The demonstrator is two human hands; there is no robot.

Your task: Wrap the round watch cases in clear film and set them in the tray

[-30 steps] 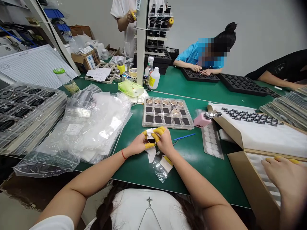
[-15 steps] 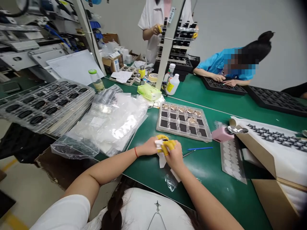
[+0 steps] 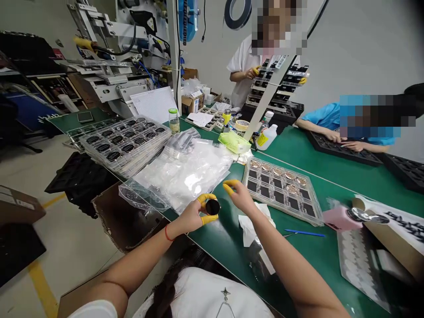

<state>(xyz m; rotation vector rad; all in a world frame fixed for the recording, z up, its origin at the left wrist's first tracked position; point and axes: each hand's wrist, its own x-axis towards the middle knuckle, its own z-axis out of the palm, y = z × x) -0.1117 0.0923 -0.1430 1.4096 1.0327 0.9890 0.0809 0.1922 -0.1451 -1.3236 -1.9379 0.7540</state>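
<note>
Left hand [image 3: 194,215] pinches a black disc [image 3: 212,207]; right hand [image 3: 241,198], fingers slightly parted, hovers beside a compartment tray [image 3: 264,191]. Plastic bags [image 3: 188,172] spread behind; white paper [image 3: 247,230], perhaps tissue, lies beneath the right forearm. Yellow-capped left fingertips hold the disc's edge. Earlier, both hands met around white paper.

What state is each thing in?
Black disc: held in left hand, dark face showing
Right hand: open, nothing visibly held
Shallow tray: partly filled
Glass jar: lidded
White bottle: capped
Tray stack: top tray loaded
White wipe: creased, loose
Plastic bags: piled, wrinkled
Blue tool: lying flat
</note>
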